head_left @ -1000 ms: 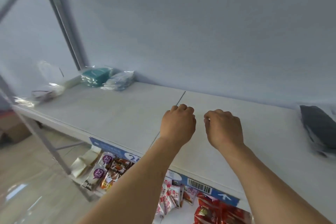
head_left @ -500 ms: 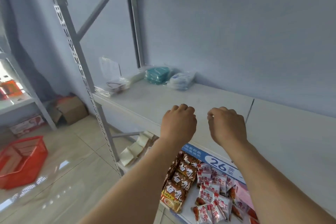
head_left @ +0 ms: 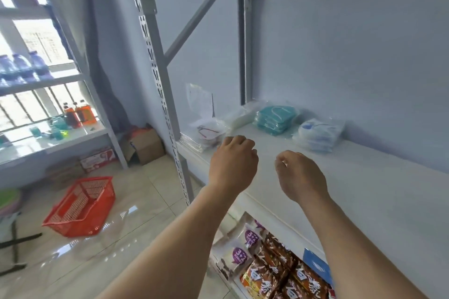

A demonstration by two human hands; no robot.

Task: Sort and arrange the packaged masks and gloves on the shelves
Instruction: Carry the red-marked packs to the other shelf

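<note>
Two hands, left hand (head_left: 232, 162) and right hand (head_left: 300, 175), hover loosely curled, holding nothing, above the shelf (head_left: 379, 192); teal mask packs (head_left: 275, 118) lie flat, long axis along the wall.

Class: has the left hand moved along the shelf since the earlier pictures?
Yes. The left hand has travelled left along the shelf, nearing the teal mask pack.

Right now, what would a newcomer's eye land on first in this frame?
Two bare hands, the left hand and right hand, hang loosely curled and empty over the front of the white shelf. Beyond them at the shelf's far end lie a teal mask pack, a pale blue mask pack and clear bags. A red basket lies on the floor to the left.
</note>
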